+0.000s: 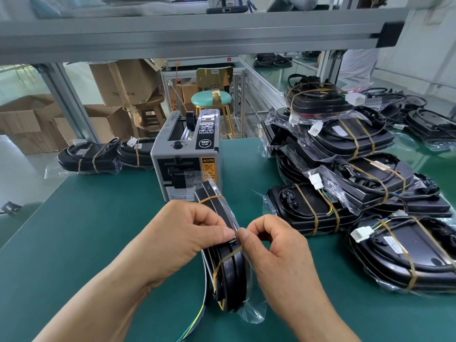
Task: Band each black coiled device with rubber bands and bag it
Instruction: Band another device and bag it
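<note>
A black coiled device (229, 272) stands on edge over the green table, with two tan rubber bands around it and a clear plastic bag (254, 309) partly around it. My left hand (187, 233) grips the device's left side and pinches the bag's edge at the top. My right hand (274, 245) pinches the same bag edge from the right, thumb and forefinger meeting the left fingertips. Coloured wires (197, 319) trail out below the device toward me.
A grey tape dispenser (187, 154) stands just behind the device. Several banded, bagged devices are piled at the right (357, 174), and two more lie at the far left (91, 156). The green table (86, 230) has bare surface at the left. Cardboard boxes and a stool stand beyond.
</note>
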Available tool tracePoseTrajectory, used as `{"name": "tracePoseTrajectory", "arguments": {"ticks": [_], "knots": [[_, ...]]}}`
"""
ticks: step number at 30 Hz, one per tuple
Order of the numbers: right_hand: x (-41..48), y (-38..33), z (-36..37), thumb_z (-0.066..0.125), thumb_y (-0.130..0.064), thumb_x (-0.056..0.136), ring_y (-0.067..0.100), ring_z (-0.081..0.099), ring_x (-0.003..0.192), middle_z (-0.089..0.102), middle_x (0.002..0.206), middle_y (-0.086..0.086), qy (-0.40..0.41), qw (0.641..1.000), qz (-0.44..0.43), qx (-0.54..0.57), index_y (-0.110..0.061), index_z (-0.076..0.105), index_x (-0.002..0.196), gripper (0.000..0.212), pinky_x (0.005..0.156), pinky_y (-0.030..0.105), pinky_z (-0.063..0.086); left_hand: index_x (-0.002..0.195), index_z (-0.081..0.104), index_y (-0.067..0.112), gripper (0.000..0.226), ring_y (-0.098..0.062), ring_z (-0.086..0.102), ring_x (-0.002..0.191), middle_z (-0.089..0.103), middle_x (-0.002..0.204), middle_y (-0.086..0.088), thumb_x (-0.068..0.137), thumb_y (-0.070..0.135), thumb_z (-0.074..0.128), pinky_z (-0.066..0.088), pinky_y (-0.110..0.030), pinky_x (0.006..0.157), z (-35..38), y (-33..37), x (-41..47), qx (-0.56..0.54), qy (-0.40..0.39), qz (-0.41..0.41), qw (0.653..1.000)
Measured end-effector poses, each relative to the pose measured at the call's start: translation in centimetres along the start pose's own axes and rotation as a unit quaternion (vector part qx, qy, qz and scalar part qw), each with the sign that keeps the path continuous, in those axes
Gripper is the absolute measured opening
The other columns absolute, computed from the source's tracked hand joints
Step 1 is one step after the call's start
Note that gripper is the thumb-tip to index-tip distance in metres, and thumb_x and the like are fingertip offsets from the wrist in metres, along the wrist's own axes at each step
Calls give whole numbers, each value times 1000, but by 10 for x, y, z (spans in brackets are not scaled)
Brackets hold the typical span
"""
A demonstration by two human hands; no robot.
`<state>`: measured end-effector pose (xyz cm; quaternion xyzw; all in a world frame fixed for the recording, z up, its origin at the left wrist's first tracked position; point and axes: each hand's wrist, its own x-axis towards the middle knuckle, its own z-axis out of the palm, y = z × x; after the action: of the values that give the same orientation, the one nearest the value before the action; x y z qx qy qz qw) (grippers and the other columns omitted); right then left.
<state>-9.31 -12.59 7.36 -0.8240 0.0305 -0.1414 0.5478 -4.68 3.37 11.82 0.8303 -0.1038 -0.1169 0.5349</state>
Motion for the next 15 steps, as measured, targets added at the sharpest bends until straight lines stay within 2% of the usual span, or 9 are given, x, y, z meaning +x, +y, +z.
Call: {"name": "tracePoseTrajectory", "arguments": {"ticks": [4, 10, 15], "knots": [[0, 0, 0, 62, -40, 84, 7, 55, 77, 60, 84, -14, -1, 1000, 2, -2, -22, 58, 68, 24, 64, 17, 40, 68, 75, 25, 13, 2, 54, 54, 67, 61, 9, 73, 33, 84, 39, -7, 53, 1, -1, 0, 17, 7, 10, 1000], [0, 0, 0, 63, -38, 86, 8, 55, 78, 60, 85, -13, 0, 1000, 1, -6, -23, 59, 69, 23, 63, 16, 41, 68, 75, 24, 11, -1, 53, 53, 68, 59, 7, 76, 26, 83, 40, -9, 51, 2, -1, -1, 24, 14, 15, 1000], [-1, 1, 1, 64, -37, 86, 7, 56, 77, 61, 79, -10, -4, 1000, 0, -8, -24, 59, 70, 22, 63, 16, 41, 66, 74, 22, 12, 0, 42, 43, 54, 47, 12, 74, 23, 83, 33, -8, 45, 5, -1, -2, 21, 29, 22, 999]]}}
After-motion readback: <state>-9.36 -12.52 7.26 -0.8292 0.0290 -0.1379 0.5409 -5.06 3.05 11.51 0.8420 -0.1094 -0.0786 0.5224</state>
